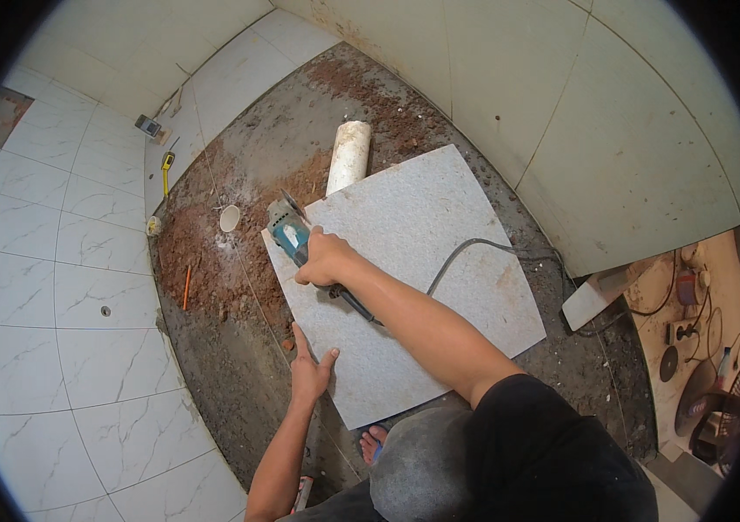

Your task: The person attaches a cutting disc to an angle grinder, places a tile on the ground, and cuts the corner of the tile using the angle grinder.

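In my right hand is a teal and grey angle grinder, my fingers wrapped round its body. Its disc end sits at the upper left corner of a large pale speckled tile; whether the disc touches the tile I cannot tell. My left hand lies against the tile's left edge, thumb and fingers apart. The grinder's black cord loops across the tile toward the right. Under the tile's far edge a white pipe sticks out on the rough floor.
Reddish soil and grey mortar cover the floor. An open pipe end, an orange pencil-like stick and a yellow tape measure lie to the left. Marbled wall tiles rise beside them. A fan stands at the far right.
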The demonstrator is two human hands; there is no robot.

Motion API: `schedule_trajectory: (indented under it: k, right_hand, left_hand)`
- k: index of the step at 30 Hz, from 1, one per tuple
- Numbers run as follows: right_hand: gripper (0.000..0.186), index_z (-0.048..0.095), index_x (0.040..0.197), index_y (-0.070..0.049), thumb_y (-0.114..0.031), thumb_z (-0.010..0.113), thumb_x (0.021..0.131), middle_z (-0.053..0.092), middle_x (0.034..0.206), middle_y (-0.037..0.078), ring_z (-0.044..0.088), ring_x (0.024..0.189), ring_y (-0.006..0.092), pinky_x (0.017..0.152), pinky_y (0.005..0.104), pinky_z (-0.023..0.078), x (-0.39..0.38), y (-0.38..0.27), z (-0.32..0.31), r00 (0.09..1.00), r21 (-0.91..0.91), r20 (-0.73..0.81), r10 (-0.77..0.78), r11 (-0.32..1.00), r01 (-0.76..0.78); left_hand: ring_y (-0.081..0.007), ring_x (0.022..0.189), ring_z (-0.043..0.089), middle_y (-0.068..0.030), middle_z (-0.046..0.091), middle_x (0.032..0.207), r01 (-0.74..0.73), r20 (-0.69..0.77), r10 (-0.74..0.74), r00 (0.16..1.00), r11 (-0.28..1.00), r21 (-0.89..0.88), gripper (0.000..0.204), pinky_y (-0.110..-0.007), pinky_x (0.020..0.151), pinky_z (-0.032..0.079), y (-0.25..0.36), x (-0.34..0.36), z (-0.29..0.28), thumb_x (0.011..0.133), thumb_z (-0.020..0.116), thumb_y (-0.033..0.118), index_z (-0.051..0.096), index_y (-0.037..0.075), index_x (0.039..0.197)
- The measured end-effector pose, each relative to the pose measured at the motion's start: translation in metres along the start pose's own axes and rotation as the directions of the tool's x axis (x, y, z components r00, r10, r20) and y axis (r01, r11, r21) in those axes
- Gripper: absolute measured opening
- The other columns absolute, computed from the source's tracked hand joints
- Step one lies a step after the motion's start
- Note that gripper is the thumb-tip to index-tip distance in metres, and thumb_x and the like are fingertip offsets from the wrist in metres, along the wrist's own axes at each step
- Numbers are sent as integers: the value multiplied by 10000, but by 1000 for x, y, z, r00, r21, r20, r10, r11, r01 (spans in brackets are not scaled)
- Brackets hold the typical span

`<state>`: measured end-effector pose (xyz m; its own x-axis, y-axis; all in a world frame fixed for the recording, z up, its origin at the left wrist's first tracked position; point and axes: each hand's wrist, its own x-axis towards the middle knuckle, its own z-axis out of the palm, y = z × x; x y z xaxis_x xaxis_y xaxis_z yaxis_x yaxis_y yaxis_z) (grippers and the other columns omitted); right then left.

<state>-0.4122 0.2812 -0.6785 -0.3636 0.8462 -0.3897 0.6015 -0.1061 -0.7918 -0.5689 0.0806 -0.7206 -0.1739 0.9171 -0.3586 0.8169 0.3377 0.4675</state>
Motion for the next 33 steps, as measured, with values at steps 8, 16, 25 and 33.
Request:
schedule_trajectory:
  k: [8,16,25,33]
  right_hand:
    - [940,426,1341,115,-304,864,622,669,1207,280,676,1115,405,954,417,555,8,-6,2,1000,0,6,6,1000,-6]
    - [943,420,1349,108,-301,861,623,662,1218,282,672,1126,400,958,417,552,11,-5,2,1000,-3,22,19,1000,-19]
    - [950,417,1353,117,-304,861,626,656,1227,291,674,1123,399,954,412,555,-1,-3,-2,999,-6,26,18,1000,-18]
    - [948,419,1351,116,-303,863,626,659,1224,285,671,1129,398,958,410,553,5,-4,-2,999,-13,33,30,999,-30]
  left_hand:
    - [-498,1069,671,-405,637,1165,-35,-28,35,999,999,-7,1093,-469,948,530,-7,0,2,900,750,309,-30,27,1613]
    - [-495,1086,663,-399,639,1170,-52,-34,51,998,999,-6,1089,-471,947,526,-7,1,3,903,746,315,-26,18,1611]
    - [-485,1069,672,-391,644,1168,-14,-7,14,1000,999,35,1095,-465,941,532,-2,0,1,904,746,318,-37,29,1613]
    - [-480,1081,672,-407,633,1173,-10,-8,10,1000,1000,28,1092,-463,950,531,0,0,2,907,744,311,-39,33,1614]
